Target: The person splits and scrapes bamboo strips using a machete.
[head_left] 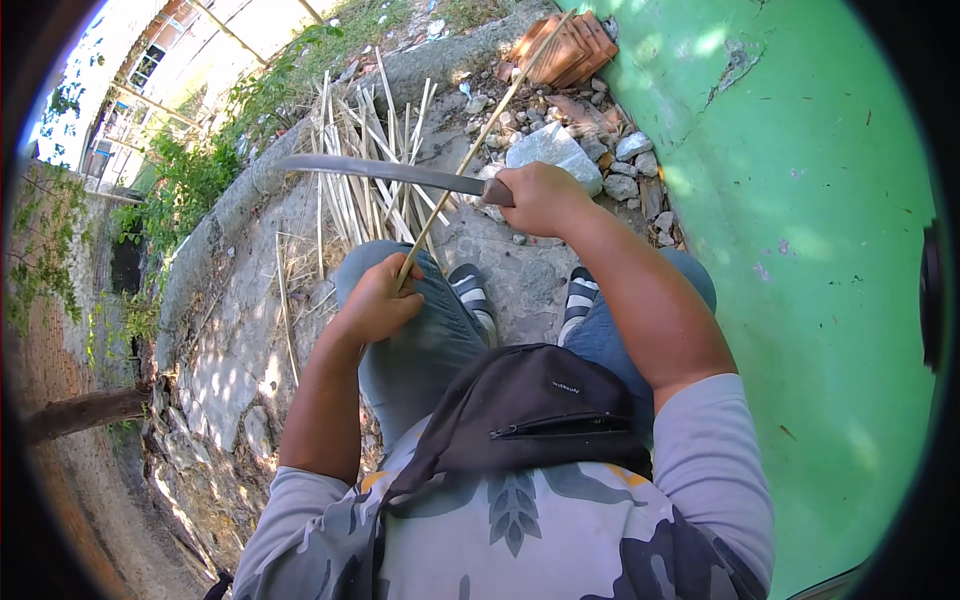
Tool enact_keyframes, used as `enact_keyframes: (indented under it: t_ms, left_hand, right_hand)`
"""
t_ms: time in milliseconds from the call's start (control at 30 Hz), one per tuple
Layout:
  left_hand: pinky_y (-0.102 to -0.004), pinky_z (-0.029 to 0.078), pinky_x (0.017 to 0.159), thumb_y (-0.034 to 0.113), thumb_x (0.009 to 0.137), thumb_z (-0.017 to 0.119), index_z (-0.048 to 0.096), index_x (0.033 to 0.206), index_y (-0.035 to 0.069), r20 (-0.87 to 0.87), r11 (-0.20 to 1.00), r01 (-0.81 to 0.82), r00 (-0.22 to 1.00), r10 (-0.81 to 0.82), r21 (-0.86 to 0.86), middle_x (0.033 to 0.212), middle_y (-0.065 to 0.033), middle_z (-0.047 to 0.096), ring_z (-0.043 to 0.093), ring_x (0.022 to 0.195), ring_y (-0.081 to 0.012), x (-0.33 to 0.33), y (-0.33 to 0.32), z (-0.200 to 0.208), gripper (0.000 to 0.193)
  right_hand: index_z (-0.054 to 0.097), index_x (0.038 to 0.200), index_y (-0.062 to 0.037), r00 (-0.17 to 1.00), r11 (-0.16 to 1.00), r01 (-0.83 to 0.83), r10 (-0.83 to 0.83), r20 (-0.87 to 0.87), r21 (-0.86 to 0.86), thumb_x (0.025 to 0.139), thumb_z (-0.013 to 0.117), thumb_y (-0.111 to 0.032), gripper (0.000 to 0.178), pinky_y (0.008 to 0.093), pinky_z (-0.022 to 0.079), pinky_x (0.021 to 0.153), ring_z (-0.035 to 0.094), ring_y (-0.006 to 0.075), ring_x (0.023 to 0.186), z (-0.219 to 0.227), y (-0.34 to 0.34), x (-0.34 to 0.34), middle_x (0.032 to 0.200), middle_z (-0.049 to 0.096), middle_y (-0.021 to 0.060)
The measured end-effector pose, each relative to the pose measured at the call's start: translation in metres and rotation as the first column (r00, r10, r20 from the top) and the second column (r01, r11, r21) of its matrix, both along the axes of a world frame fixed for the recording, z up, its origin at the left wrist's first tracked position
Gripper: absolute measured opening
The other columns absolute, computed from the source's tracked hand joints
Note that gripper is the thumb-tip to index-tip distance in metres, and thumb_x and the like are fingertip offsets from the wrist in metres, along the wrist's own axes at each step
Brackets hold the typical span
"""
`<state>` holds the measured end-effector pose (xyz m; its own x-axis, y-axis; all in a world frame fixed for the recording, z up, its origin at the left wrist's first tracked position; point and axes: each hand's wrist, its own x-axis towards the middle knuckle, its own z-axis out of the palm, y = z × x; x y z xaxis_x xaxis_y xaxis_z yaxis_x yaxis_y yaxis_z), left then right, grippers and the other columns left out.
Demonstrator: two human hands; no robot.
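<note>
My right hand (543,199) is closed around the brown handle of a machete (390,172), whose long, slightly curved blade points left. Beneath the blade, close to the handle, runs a thin bamboo strip (497,110). It slants from my left hand up toward the far right; whether blade and strip touch, I cannot tell. My left hand (377,300) is closed on the strip's near end, just above my left knee. Beyond my knees lies a loose pile of pale split strips (370,165) on the ground.
A green wall (800,250) rises on the right. Along its foot lie stone rubble (555,158) and stacked orange roof tiles (565,48). A low concrete edge (215,225) curves along the left, with green plants (185,180) behind it. A black bag (545,400) rests on my lap.
</note>
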<state>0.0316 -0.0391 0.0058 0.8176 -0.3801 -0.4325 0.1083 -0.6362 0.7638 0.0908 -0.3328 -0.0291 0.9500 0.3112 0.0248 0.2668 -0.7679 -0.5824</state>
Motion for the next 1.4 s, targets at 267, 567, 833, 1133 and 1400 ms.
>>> enact_keyframes:
  t_ms: [267, 567, 833, 1133, 1400]
  left_hand:
    - [-0.0276, 0.04, 0.059, 0.0, 0.087, 0.067, 0.052, 0.108, 0.004, -0.005, 0.999, 0.037, 0.999, -0.037, 0.037, 0.074, 0.0048, 0.046, 0.045, 0.066, -0.0071, 0.003, 0.001, -0.006, 0.026]
    - [-0.0288, 0.042, 0.062, 0.004, 0.086, 0.071, 0.053, 0.107, 0.004, 0.018, 0.992, 0.063, 0.998, -0.065, 0.106, 0.076, 0.0035, 0.048, 0.048, 0.07, -0.0083, 0.005, 0.001, -0.004, 0.027]
    - [-0.0292, 0.043, 0.063, 0.007, 0.086, 0.073, 0.053, 0.106, 0.004, 0.026, 0.997, 0.013, 1.0, -0.015, 0.07, 0.079, 0.0027, 0.051, 0.049, 0.071, -0.0091, 0.0, 0.005, -0.001, 0.028]
    - [-0.0285, 0.039, 0.058, 0.005, 0.085, 0.074, 0.053, 0.103, 0.003, 0.05, 0.998, 0.024, 0.998, -0.027, 0.062, 0.072, 0.0037, 0.046, 0.044, 0.065, -0.0078, 0.003, 0.001, -0.001, 0.029]
    - [-0.0289, 0.04, 0.06, 0.007, 0.085, 0.076, 0.054, 0.1, 0.004, 0.055, 0.995, 0.047, 0.997, -0.052, 0.083, 0.073, 0.0036, 0.047, 0.045, 0.066, -0.0086, 0.003, -0.007, 0.002, 0.027]
  right_hand:
    - [0.071, 0.095, -0.0164, 0.993, 0.993, 0.117, -0.117, 0.006, 0.002, 0.082, 0.07, -0.027, 0.016, 0.0484, 0.055, 0.076, 0.071, 0.0364, 0.085, -0.007, -0.011, 0.005, 0.086, 0.073, 0.0129]
    - [0.07, 0.097, -0.0154, 0.997, 0.995, 0.068, -0.07, -0.027, -0.069, 0.082, 0.071, -0.027, 0.019, 0.0484, 0.055, 0.077, 0.071, 0.0354, 0.086, -0.006, -0.013, 0.008, 0.085, 0.073, 0.0126]
    - [0.072, 0.101, -0.0171, 0.998, 0.99, 0.004, 0.004, 0.06, -0.141, 0.083, 0.07, -0.027, 0.021, 0.0482, 0.055, 0.077, 0.071, 0.0355, 0.086, -0.001, 0.006, -0.002, 0.088, 0.073, 0.0133]
    - [0.07, 0.094, -0.0146, 0.99, 0.988, 0.138, -0.139, 0.003, 0.071, 0.083, 0.072, -0.028, 0.018, 0.0476, 0.055, 0.076, 0.071, 0.035, 0.086, -0.006, -0.013, 0.009, 0.086, 0.073, 0.0109]
    - [0.071, 0.093, -0.0133, 0.987, 0.988, 0.156, -0.155, 0.051, -0.013, 0.083, 0.07, -0.025, 0.016, 0.0474, 0.055, 0.076, 0.07, 0.0358, 0.086, -0.026, -0.036, 0.02, 0.086, 0.072, 0.0136]
